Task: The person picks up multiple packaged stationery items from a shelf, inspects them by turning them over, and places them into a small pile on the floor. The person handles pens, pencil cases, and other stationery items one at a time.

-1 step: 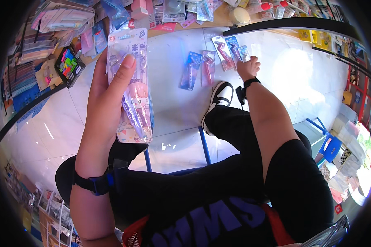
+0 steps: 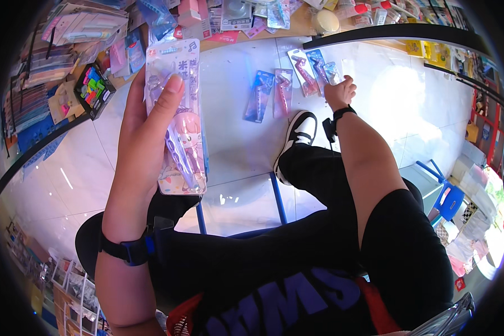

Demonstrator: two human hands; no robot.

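Note:
My left hand grips a tall clear blister pack, its thumb pressed across the front. Behind the plastic lie a slim purple tool with holes along its handle and a card with a pink-haired cartoon figure. My right hand is low over the floor at the right end of a row of packs, fingers apart. Just beyond its fingertips is a pale blue blister pack, partly covered by the hand. To its left lie a blue pack, a white-and-red pack, a pink pack and another blue pack.
A low shelf crowded with packaged goods runs along the far side. A black tray of bright small items stands at left. My shoe is close below the row. A blue stool stands at right.
My right hand has shifted slightly to the right, showing a bit more of the pale blue pack. My left hand and its pack stay where they were.

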